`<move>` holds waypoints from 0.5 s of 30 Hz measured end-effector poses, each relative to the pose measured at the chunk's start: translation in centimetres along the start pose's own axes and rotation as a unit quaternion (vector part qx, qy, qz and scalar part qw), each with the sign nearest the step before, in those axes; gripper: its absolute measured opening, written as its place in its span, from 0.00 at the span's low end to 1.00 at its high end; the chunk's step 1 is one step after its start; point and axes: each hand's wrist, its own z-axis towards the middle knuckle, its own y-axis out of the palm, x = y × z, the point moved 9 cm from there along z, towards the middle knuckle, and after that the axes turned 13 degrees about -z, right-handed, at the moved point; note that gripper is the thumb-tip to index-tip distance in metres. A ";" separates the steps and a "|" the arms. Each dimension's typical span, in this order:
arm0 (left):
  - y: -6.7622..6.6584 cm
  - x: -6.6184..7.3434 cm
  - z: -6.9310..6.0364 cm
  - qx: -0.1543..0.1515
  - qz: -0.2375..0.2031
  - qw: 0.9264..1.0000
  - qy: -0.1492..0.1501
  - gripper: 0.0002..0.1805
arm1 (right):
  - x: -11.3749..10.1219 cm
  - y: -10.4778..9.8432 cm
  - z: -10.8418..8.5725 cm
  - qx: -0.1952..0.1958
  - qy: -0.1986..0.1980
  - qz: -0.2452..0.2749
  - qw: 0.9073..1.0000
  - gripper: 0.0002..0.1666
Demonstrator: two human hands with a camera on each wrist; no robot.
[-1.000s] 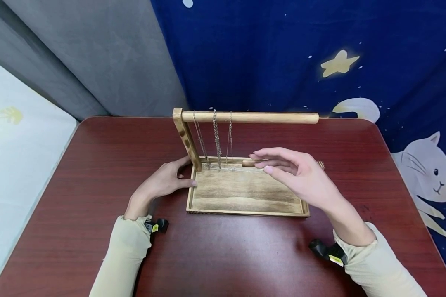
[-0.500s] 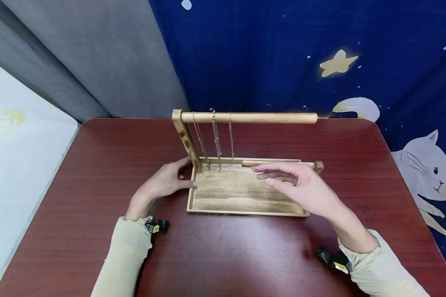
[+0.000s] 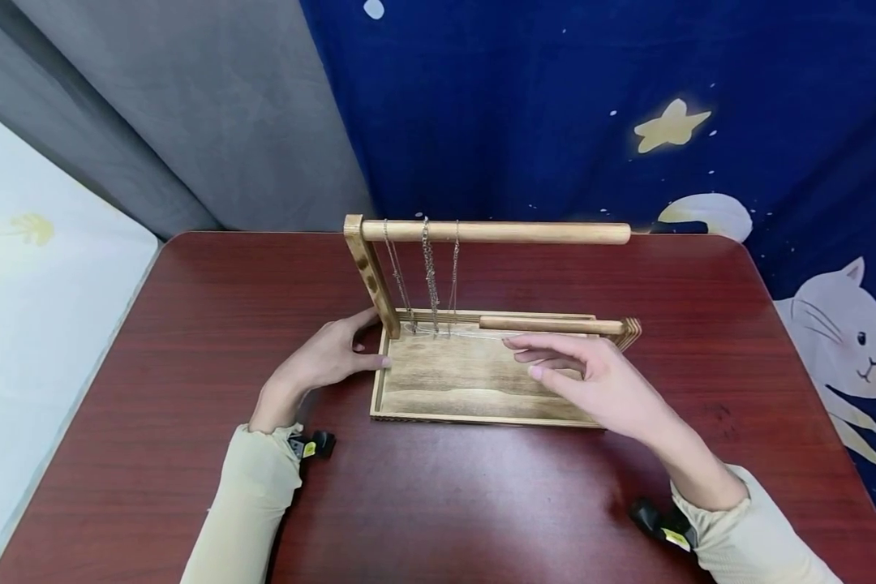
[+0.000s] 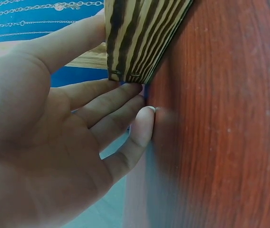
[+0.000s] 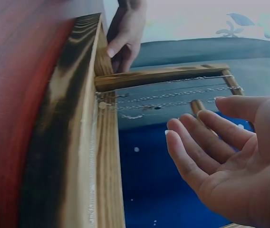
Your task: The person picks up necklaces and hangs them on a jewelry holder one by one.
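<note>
A wooden jewelry stand [image 3: 371, 280] stands on the table, with a shallow tray [image 3: 482, 420] as its base. Several thin metal chain necklaces [image 3: 429, 264] hang from its upper bar [image 3: 540, 233], towards the left. My left hand [image 3: 324, 353] grips the tray's left end, thumb on the rim and fingers around the back by the post; the left wrist view shows fingertips at its striped end [image 4: 137, 42]. Over the tray's right part hovers my right hand [image 3: 591, 369], fingers spread and slightly bent, holding nothing visible. A thin silvery chain [image 3: 453, 333] lies along the tray's back.
A shorter lower bar [image 3: 547, 324] reaches left from a right-hand post [image 3: 628, 332] behind my right hand. The red-brown table [image 3: 445, 503] surrounds the stand. Beyond it hang a grey curtain [image 3: 263, 122] and a blue one [image 3: 496, 105].
My right hand has lowered slightly towards me, away from the lower bar, which now shows more fully. The rightmost hanging necklace has swung a little. My left hand stays in place.
</note>
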 end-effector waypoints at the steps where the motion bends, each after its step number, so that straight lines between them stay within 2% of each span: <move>1: 0.0 0.0 0.0 0.000 -0.001 1.000 0.001 0.48 | 0.2 0.1 0.0 0.003 -0.001 -0.006 1.000 0.22; 9: 0.1 0.0 0.0 -0.001 -0.006 1.000 -0.004 0.48 | 1.4 0.3 0.0 0.026 0.004 -0.053 0.998 0.21; 15: 0.1 0.0 0.1 0.003 0.001 1.000 -0.003 0.48 | 2.5 0.5 0.3 0.030 0.029 -0.068 0.997 0.19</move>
